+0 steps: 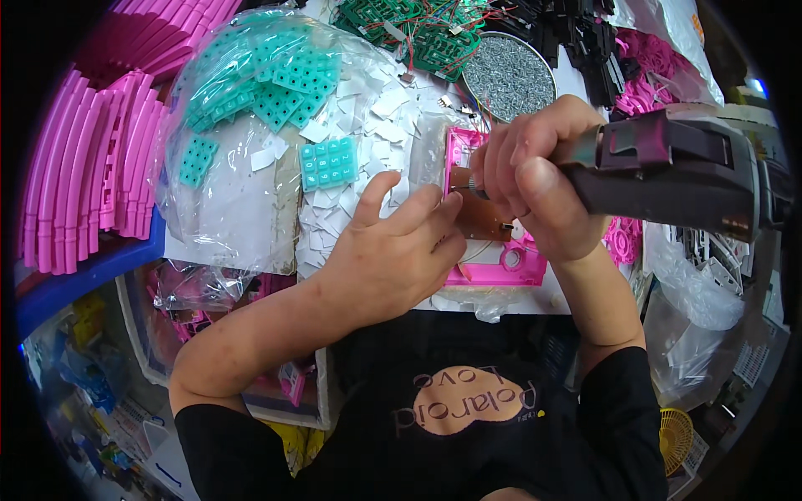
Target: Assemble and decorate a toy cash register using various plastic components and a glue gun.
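My right hand (pixel 547 179) is wrapped round a dark power screwdriver (pixel 660 171), which lies across to the right with its bit pointing left. Under it sits a brown circuit board (pixel 480 215) inside a pink plastic casing (pixel 501 274). My left hand (pixel 401 242) reaches over the casing's left edge with bent fingers. Its foremost fingertips come together beside the bit, while one outer finger is raised. Whether a screw is between those fingertips is hidden. Just left of this hand lies a teal keypad (pixel 328 164) on white paper pieces (pixel 380 134).
A clear plastic bag (pixel 242 200) of teal keypads spreads at left, beside stacked pink parts (pixel 92 167) in a blue bin (pixel 100 271). A round tin of screws (pixel 510 75) and wired green boards (pixel 418 33) stand behind. Black parts (pixel 576 50) lie at far right.
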{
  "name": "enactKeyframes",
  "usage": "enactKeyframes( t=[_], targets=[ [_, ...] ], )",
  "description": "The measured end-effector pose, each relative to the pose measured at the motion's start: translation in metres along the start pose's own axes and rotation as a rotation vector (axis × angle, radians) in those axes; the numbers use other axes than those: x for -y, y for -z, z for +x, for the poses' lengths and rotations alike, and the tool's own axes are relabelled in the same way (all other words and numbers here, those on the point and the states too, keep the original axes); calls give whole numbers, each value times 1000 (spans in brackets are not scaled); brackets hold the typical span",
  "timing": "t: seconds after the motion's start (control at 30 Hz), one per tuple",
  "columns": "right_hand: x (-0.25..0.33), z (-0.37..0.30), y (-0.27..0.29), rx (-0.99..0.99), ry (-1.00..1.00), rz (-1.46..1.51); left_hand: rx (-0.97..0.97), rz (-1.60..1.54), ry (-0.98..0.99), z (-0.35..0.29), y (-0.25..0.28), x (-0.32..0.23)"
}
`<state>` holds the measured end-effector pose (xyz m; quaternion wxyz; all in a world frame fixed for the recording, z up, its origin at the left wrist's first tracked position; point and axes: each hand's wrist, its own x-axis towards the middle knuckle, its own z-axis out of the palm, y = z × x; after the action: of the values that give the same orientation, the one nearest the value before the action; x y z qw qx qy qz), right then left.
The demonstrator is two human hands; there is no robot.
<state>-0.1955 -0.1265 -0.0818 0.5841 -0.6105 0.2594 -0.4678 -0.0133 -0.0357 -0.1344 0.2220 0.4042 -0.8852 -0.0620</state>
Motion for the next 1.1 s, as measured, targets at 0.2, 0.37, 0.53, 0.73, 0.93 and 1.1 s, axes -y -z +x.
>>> enactKeyframes(
  t=[0.2,0.37,0.53,0.73,0.93,1.1],
  targets=[
    [3,3,-2,17,-21,-152,106,-7,23,4,9,0],
    [-3,4,-1,126,103,-307,109,-31,26,3,8,2],
    [0,6,-8,224,47,-356,97,-50,30,3,8,2],
    [12,5,5,122,20,-88,150,-63,46,3,8,-2],
    [58,-16,77,-15,158,-19,-19,-325,154,-4,6,-15],
    [87,-53,64,-566,528,-743,8,-343,163,8,0,-25]
  ],
)
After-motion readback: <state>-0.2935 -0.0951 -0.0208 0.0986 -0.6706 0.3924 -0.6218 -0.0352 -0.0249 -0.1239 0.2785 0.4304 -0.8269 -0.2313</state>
